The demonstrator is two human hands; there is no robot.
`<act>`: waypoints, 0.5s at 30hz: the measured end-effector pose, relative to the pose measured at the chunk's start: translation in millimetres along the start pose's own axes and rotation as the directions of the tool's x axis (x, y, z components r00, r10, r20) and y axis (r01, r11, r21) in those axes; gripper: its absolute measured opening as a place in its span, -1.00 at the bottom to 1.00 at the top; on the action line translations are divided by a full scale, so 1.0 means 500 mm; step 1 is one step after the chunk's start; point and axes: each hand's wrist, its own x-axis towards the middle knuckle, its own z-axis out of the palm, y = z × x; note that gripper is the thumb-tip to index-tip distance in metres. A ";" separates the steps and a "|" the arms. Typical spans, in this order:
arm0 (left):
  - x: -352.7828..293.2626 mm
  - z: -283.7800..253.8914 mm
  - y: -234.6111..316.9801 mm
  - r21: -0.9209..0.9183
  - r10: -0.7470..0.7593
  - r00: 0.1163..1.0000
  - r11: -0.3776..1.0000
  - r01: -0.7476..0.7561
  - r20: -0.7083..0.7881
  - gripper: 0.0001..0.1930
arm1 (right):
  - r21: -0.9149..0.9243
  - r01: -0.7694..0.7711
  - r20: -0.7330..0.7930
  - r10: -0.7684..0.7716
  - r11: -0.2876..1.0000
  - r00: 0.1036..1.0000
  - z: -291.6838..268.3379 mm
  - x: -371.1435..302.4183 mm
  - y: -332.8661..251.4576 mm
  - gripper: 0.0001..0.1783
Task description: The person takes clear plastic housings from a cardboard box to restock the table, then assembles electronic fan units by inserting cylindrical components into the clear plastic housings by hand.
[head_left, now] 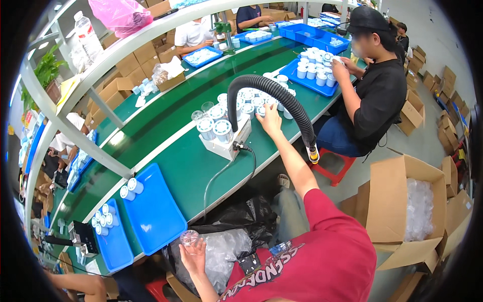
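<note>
Low at the front, my left hand (195, 257) holds a clear plastic cup (189, 237) upright in its fingers. My right arm stretches over the green conveyor table, and my right hand (271, 121) has its fingers around the top of a lidded cup (261, 111) at the near edge of a group. That group is of white cups with blue-and-white patterned lids. Two larger lidded cups (222, 130) stand by a light metal box (229, 142), with clear empty cups (197, 116) behind them. A bag of clear plastic cups (226, 249) lies below my left hand.
A black corrugated hose (271, 83) arches over the cups, its yellow tip (314, 156) hanging near my right forearm. Blue trays (156, 216) lie to the left. A co-worker (377, 85) sits at right beside a cup tray (322, 89). An open carton (385, 201) stands behind my right side.
</note>
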 end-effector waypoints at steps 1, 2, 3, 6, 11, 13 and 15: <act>0.004 0.003 -0.010 0.004 -0.018 1.000 1.000 0.018 0.001 -0.53 | 0.062 -0.010 -0.020 0.011 0.998 1.000 0.002 -0.018 0.002 -0.47; 0.006 0.008 -0.017 0.000 -0.020 1.000 1.000 0.020 -0.006 -0.53 | 0.165 -0.056 0.011 0.055 0.985 0.998 -0.016 -0.049 -0.012 -0.50; 0.008 0.015 -0.025 -0.017 -0.033 0.999 0.999 0.032 -0.029 -0.53 | 0.237 0.017 -0.114 0.010 0.971 0.993 -0.037 -0.094 -0.011 -0.50; 0.021 0.026 -0.037 -0.032 -0.062 0.998 0.998 0.062 -0.002 -0.54 | 0.758 -0.050 -0.186 0.289 0.650 0.939 -0.091 -0.278 0.020 -0.42; 0.037 0.050 -0.062 0.009 -0.144 0.985 0.990 0.144 0.097 -0.42 | 0.832 -0.308 -0.034 0.597 0.461 0.802 -0.239 -0.435 0.032 -0.42; 0.040 0.057 -0.076 0.069 -0.166 0.976 0.985 0.157 0.141 -0.40 | 0.886 -0.463 0.345 0.641 0.018 0.685 -0.264 -0.430 0.050 -0.51; 0.042 0.081 -0.091 0.081 -0.188 0.970 0.981 0.178 0.154 -0.39 | 0.843 -0.291 0.510 0.504 -0.452 0.697 -0.265 -0.404 0.064 -0.53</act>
